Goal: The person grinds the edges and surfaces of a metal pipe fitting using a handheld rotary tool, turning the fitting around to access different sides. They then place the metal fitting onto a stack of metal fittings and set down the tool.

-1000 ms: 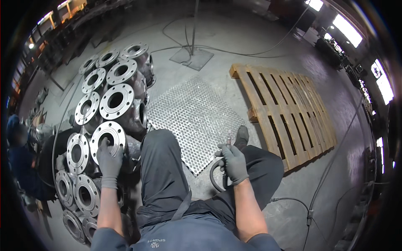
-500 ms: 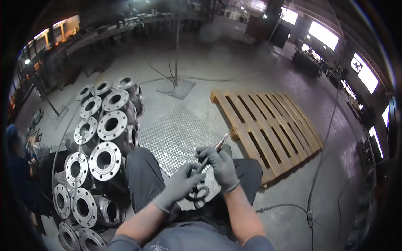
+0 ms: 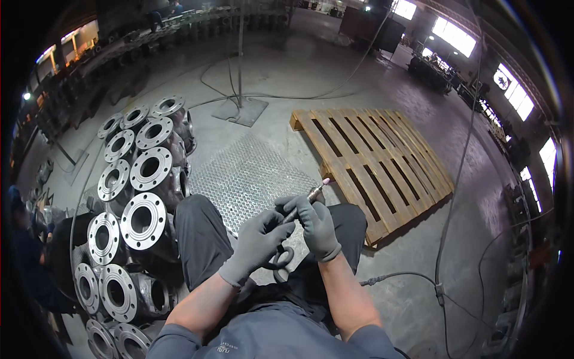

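Above my lap, both gloved hands are closed on a slim die grinder (image 3: 314, 193) with a small pinkish stone tip, which points away and to the right. My right hand (image 3: 317, 226) wraps the body behind the tip. My left hand (image 3: 258, 240) pinches the rear end, where the fingers hide most of the tool. A dark curled hose (image 3: 283, 258) hangs just below the two hands, between my thighs. Both gloves are grey.
Several flanged metal castings (image 3: 143, 220) are stacked to my left. Ahead lies a metal mesh sheet (image 3: 251, 173), with a wooden pallet (image 3: 382, 173) right of it. A pole on a base plate (image 3: 240, 112) stands farther off. Cables (image 3: 439, 290) cross the floor at right; a person (image 3: 27, 251) is at far left.
My left hand has come up closer to my right hand, its fingers now on the grinder's rear. The view has shifted slightly; the grinder stays in my right hand.
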Demonstrator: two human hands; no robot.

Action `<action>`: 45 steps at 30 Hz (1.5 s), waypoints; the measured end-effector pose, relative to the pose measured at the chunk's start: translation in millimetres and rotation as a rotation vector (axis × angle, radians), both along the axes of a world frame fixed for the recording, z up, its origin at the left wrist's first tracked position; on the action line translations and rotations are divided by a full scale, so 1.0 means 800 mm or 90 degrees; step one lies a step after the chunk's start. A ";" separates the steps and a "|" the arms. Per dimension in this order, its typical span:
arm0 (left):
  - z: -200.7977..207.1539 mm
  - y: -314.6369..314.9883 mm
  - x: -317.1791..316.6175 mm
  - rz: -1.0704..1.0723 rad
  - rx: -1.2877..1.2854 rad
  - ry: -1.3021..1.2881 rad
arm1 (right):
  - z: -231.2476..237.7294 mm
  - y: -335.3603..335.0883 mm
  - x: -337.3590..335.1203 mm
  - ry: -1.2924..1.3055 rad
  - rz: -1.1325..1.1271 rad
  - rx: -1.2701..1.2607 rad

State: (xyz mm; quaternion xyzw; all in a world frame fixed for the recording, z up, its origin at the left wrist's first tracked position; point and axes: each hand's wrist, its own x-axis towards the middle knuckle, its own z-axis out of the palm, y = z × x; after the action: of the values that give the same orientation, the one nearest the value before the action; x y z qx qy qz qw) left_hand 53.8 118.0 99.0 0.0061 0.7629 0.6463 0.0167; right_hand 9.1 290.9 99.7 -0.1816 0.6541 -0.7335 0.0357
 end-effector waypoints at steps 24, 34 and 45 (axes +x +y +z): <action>-0.125 -0.043 -0.076 0.193 0.383 -0.202 | 0.028 0.201 0.163 0.042 0.002 0.577; -0.168 -0.012 -0.128 0.135 0.244 -0.154 | -0.082 0.141 0.353 -0.232 -0.451 0.296; -0.252 -0.047 -0.166 0.189 0.250 -0.307 | -0.153 0.200 0.419 -0.450 -0.560 0.357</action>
State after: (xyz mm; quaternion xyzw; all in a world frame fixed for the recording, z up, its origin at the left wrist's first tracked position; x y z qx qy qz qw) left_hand -78.7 80.2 -102.5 -0.2546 0.5907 0.7590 0.1010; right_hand 344.6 451.2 -22.8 0.3741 0.7835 -0.4960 -0.0086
